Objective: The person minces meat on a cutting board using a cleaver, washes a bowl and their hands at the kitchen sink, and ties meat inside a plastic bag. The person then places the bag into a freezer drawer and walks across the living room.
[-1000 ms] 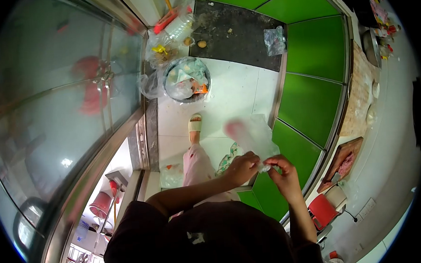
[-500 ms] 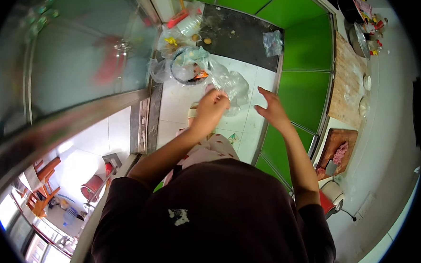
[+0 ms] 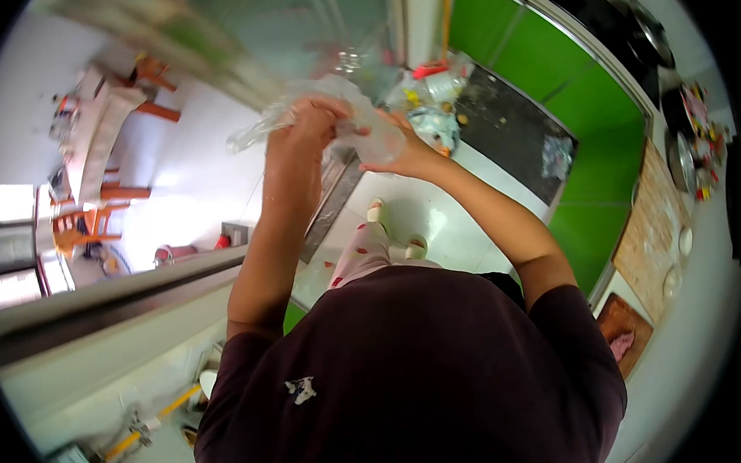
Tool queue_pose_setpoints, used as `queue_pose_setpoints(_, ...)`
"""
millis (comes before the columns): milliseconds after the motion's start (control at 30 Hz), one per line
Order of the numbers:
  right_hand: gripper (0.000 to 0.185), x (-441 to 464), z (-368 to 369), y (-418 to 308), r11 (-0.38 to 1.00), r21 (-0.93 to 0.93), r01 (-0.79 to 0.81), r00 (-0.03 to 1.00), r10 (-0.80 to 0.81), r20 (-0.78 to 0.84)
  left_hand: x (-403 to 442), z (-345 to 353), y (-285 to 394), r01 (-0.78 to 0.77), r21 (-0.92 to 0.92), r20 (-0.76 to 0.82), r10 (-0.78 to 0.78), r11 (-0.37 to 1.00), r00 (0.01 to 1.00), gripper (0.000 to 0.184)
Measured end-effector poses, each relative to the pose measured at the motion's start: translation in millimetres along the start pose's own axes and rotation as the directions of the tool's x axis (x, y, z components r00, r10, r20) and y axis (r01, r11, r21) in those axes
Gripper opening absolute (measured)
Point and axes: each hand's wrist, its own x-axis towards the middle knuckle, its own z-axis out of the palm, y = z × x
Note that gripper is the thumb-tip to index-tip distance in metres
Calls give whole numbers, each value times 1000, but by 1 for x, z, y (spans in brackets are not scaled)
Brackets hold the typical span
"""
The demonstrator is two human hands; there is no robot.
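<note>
A clear plastic bag (image 3: 342, 95) is crumpled between my two hands, in front of the glass door. My left hand (image 3: 310, 126) is closed on its left part, and a loose end sticks out to the left. On the other side, my right hand (image 3: 400, 150) touches the bag, with fingers partly spread and partly behind the film. Whether those fingers grip it I cannot make out. Below my right hand, the waste bin's contents (image 3: 436, 126) show partly.
Plastic bottles (image 3: 442, 87) and bags lie beside the bin. Green cabinets (image 3: 591, 128) line the right, under a wooden board (image 3: 655, 225) and a chopping board with meat (image 3: 624, 344). Through the doorway at left stand a table (image 3: 102, 137) and a chair (image 3: 94, 225).
The view has turned left toward the doorway. Both hands have risen with the bag, away from the floor area. My right hand, apart from the bag before, now touches it.
</note>
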Motion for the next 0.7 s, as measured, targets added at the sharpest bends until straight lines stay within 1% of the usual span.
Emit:
queue_pose_setpoints(33,54,18,14,-14,1000,3,30,999,-30,-23,-2,-24,6,-128,64,-21,130,990,991,14)
queue_pose_setpoints(100,44,63,43,-25,990,119,-69,979,44,200,-7,-57,32,-232,97,-119,243,968,963,13)
queue_pose_setpoints(133,40,87,63,-28,979,159,-129,947,74,313,-11,-76,45,-282,117,-164,298,952,940,13)
queue_pose_setpoints(167,27,109,92,-24,961,226,157,964,-199,177,-14,-100,56,-318,91,-248,331,944,911,12)
queue_pose_setpoints(200,26,124,100,-49,964,261,57,947,-135,290,-18,-126,67,-338,82,-319,346,938,883,12)
queue_pose_setpoints(267,25,155,113,-98,952,272,-143,861,-16,508,-26,-184,90,-393,63,-450,378,917,809,11)
queue_pose_setpoints(300,25,173,130,-111,974,210,-84,862,-35,506,-29,-217,98,-447,34,-493,403,894,771,11)
queue_pose_setpoints(333,25,193,148,-121,989,146,-20,864,-57,501,-35,-249,102,-470,7,-551,395,883,735,10)
queue_pose_setpoints(367,26,219,165,-130,996,76,55,870,-86,486,-40,-280,106,-504,-21,-596,394,863,700,10)
queue_pose_setpoints(400,29,244,187,-130,983,33,181,889,-178,423,-42,-306,112,-541,-51,-635,391,840,667,9)
queue_pose_setpoints(467,27,293,221,-138,987,-1,162,947,-156,280,-43,-346,119,-580,-15,-668,423,815,612,12)
queue_pose_setpoints(533,25,349,251,-137,991,-70,111,987,-102,123,-33,-390,120,-633,-60,-658,446,772,607,14)
queue_pose_setpoints(567,24,380,264,-139,992,-100,72,997,-69,37,-25,-413,125,-600,-101,-685,382,793,620,15)
queue_pose_setpoints(600,24,407,274,-141,996,-78,41,997,-46,-57,-17,-433,126,-557,-154,-708,302,816,638,16)
queue_pose_setpoints(633,23,431,285,-142,998,-56,2,989,-11,-151,-7,-451,126,-508,-139,-727,261,850,635,18)
queue_pose_setpoints(667,23,458,290,-142,999,-32,-29,969,21,-245,7,-471,122,-500,-149,-753,230,853,616,17)
queue_pose_setpoints(700,20,488,294,-134,999,27,-36,954,43,-295,17,-489,119,-479,-210,-730,189,852,656,16)
